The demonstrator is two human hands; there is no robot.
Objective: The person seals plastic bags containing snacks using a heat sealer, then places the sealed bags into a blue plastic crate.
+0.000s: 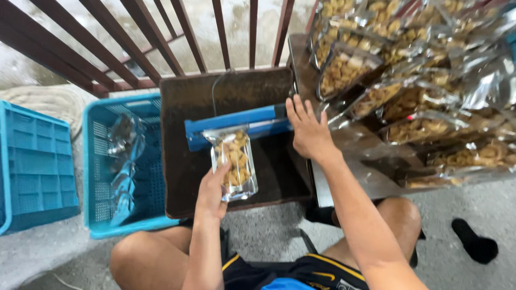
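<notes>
Left hand (212, 192) reaches forward, fingers clamped on snack pouch (234, 164) | right hand (307, 129) flat, fingers together, pressing blue sealer (236, 124) arm | pouch upright lengthwise, top under sealer bar, on brown table (183, 161)

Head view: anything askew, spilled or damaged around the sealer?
Nothing spilled or damaged. The left hand holds a snack pouch with its top under the blue sealer bar; the pouch sits slightly tilted to the bar. The right hand presses the bar's end. The filled pouches on the right lie in a loose, overlapping heap.
</notes>
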